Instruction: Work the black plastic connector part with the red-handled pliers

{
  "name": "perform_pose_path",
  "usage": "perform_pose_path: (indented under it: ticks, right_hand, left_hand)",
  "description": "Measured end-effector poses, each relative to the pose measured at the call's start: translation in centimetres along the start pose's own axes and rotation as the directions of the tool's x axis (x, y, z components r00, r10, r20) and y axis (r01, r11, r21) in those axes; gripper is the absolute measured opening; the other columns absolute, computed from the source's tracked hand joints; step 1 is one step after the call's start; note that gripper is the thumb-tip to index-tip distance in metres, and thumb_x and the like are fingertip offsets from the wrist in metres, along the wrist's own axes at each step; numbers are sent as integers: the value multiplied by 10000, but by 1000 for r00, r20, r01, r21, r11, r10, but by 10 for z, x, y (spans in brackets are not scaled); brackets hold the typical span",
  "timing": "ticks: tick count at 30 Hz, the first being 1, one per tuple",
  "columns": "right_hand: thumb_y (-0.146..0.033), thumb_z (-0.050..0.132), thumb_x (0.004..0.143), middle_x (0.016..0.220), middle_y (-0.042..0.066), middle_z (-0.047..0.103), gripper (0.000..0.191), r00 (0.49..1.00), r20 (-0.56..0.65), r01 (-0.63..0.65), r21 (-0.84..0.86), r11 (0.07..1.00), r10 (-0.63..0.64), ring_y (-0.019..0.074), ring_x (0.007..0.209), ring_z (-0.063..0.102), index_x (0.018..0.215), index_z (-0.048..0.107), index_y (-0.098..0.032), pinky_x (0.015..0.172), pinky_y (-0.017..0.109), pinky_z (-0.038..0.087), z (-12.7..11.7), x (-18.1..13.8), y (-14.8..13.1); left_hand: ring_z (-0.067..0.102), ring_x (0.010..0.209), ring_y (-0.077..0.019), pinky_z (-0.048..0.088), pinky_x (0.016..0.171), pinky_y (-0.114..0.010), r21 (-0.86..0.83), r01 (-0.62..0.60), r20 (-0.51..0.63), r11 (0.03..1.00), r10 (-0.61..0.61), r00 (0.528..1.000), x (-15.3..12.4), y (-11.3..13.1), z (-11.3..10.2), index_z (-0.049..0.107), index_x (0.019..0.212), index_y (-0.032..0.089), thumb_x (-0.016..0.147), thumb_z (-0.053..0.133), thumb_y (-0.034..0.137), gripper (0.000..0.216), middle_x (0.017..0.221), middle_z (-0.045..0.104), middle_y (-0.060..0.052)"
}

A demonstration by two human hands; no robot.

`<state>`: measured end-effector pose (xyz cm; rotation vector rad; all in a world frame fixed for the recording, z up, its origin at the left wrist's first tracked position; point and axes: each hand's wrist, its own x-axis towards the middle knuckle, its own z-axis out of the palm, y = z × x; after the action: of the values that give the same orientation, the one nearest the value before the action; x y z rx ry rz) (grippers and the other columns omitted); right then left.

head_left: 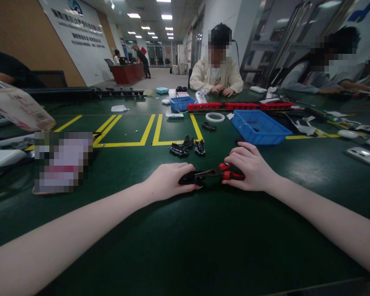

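Note:
My left hand [171, 181] is closed around a small black part [188, 177], most of which the fingers cover. In my right hand [251, 168] are pliers [232, 175] with red and black handles. Their dark jaws [210, 173] point left and reach the black part; whether they pinch it I cannot tell. Just beyond my left hand lies a small pile of black plastic pieces [179, 149]. Another black piece [209, 126] rests a little farther back.
Past my right hand stands a blue bin [257, 129]. A roll of white tape [215, 117] lies beside it. Red strips [242, 106] and a smaller blue bin [181, 102] are farther back. A phone [63, 164] is at left. A person [217, 74] sits opposite.

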<state>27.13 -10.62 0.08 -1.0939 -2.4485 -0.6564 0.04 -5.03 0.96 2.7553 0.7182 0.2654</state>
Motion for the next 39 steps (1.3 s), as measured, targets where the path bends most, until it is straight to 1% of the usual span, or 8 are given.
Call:
perform_pose_path:
  ticks: [3,6,10,13,22,30,34,39]
  right_hand:
    - [-537,558,789,848,111,653,439,1000,2,-10,-11,1000,10,255,911,578,939,601,-126,983,486,353,-1,0,-2]
    - [-544,549,791,849,99,660,431,1000,4,6,-25,1000,-6,254,918,574,945,601,-145,990,489,348,-1,1,3]
    - [-551,541,791,855,91,658,423,998,28,50,-56,997,-49,258,942,571,950,599,-164,994,490,340,-1,1,12]
    - [-544,531,799,854,100,654,421,997,40,71,-67,995,-69,260,940,570,944,598,-154,989,485,347,-2,2,16]
    - [-540,540,795,858,103,654,427,996,57,78,-66,995,-74,259,939,570,940,599,-143,992,485,350,-3,0,17]
    - [-542,543,796,869,108,660,436,997,43,67,-88,994,-63,264,955,573,949,596,-137,994,485,347,-5,-1,14]
    - [-537,550,790,873,90,661,412,998,55,27,-65,998,-24,257,954,573,959,594,-164,995,490,346,-6,-1,10]
    - [-516,559,790,869,90,655,395,998,51,-31,-12,999,31,252,941,575,967,590,-164,1005,498,339,-5,-1,4]
  left_hand:
    - [597,779,-162,443,631,-242,2,4,-17,1000,-4,1000,0,-2,2,564,1024,193,849,596,416,285,923,629,-7]
    - [603,779,-159,454,633,-245,6,21,-26,1000,-21,999,0,-2,4,560,1015,199,856,584,416,269,926,636,-1]
    - [616,804,-173,467,651,-263,32,14,-10,999,-14,1000,1,-1,4,545,1039,206,870,558,434,284,945,648,-10]
    - [621,809,-187,474,657,-280,56,13,7,998,-13,1000,2,-1,4,537,1055,209,870,554,448,303,949,654,-18]
    - [620,796,-182,476,660,-276,38,45,27,998,-46,999,2,0,3,534,1060,211,861,551,473,329,933,656,-20]
    - [615,817,-188,477,682,-288,35,31,34,999,-32,999,1,0,2,529,1087,220,875,545,445,309,950,650,-21]
    - [617,829,-195,472,693,-290,49,29,38,998,-30,999,1,0,2,531,1104,216,880,541,446,322,960,652,-32]
    - [622,839,-196,465,702,-287,37,30,32,999,-31,999,0,0,3,528,1121,224,883,538,454,330,974,654,-30]
